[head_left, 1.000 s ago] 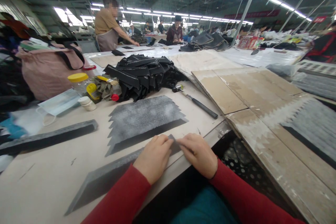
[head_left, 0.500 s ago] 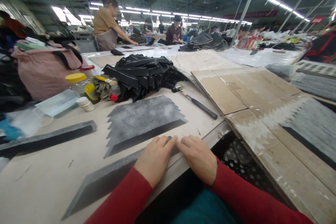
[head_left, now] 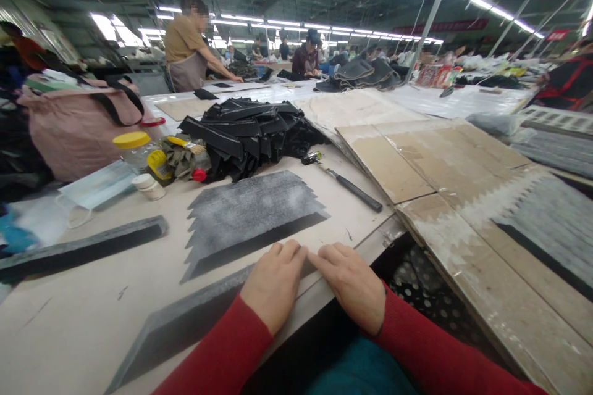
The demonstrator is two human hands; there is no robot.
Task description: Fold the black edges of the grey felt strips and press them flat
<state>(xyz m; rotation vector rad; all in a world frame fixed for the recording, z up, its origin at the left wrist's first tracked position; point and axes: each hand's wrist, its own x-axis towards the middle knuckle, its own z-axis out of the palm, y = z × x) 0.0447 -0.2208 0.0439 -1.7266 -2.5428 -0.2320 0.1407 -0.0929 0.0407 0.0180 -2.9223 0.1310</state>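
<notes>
My left hand and my right hand lie side by side at the near edge of the table, fingertips nearly touching. Both press down with stretched fingers on the right end of a long dark grey strip that runs along the edge towards the lower left. Neither hand grips anything. Just beyond my fingers lies a grey sheet with a jagged left edge. Both arms wear red sleeves.
A pile of black strips, a hammer, a yellow-lidded jar, a face mask, another dark strip and a pink bag are on the table. Cardboard sheets lie to the right. Other people work at the far tables.
My fingers have flattened out on the strip's end, hiding its tip. The view has shifted slightly; the hands stay in the same place.
</notes>
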